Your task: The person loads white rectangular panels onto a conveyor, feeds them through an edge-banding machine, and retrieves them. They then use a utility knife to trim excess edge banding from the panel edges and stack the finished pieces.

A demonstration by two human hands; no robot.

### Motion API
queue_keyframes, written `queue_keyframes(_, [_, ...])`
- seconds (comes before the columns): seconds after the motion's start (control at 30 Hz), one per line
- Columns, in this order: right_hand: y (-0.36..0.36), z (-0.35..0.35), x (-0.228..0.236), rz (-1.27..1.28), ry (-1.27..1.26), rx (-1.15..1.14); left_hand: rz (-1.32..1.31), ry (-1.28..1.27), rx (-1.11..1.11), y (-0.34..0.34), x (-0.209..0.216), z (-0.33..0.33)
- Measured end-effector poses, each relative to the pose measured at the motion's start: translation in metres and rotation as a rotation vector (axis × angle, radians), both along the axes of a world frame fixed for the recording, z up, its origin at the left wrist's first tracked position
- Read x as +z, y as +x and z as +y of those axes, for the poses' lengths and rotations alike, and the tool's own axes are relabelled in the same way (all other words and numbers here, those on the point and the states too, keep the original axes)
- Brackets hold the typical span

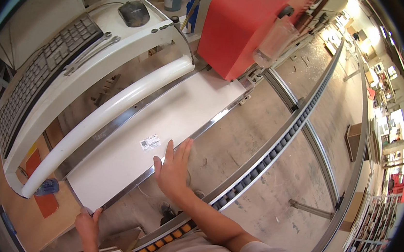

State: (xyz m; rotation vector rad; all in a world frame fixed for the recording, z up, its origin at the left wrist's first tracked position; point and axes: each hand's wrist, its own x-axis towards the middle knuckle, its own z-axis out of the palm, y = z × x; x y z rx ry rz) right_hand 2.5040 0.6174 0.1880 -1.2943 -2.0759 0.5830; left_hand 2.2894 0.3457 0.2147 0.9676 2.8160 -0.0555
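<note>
A long white panel [164, 117] with a small printed label [150, 143] lies slanting away from me, its far end beside a red machine housing [240, 30]. My left hand [87, 227] is closed at the near corner of the panel, thumb and fingers pinching its edge. Farther along the right-hand edge, my right hand [173, 169] rests with fingers stretched out and spread, the fingertips touching the panel by its rim. Nothing is gripped in the right hand.
A curved white rail [111, 106] runs left of the panel, below a shelf with a keyboard [46, 74], a mouse [134, 13] and wrenches [92, 52]. A roller track [277, 148] crosses on the right. Orange sheet material [47, 206] lies at lower left.
</note>
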Motion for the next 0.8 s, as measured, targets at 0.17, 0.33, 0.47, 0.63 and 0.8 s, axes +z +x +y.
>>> queue_keyframes(0.17, [0.024,0.052,0.003,-0.001,-0.021,-0.027,-0.012,0.07,-0.019,0.03,-0.003,0.047])
queue_keyframes(0.33, [0.055,0.109,0.0,-0.007,-0.01,-0.048,-0.002,0.116,-0.043,0.065,-0.003,0.104])
queue_keyframes(0.47, [0.08,0.154,-0.005,0.057,0.086,-0.078,0.012,0.151,-0.055,0.096,-0.002,0.152])
queue_keyframes(0.63, [0.114,0.21,-0.023,0.103,0.164,-0.116,0.026,0.121,-0.087,0.126,-0.002,0.207])
queue_keyframes(0.8, [0.161,0.263,-0.019,0.04,0.087,-0.109,-0.037,0.135,-0.081,0.156,-0.001,0.253])
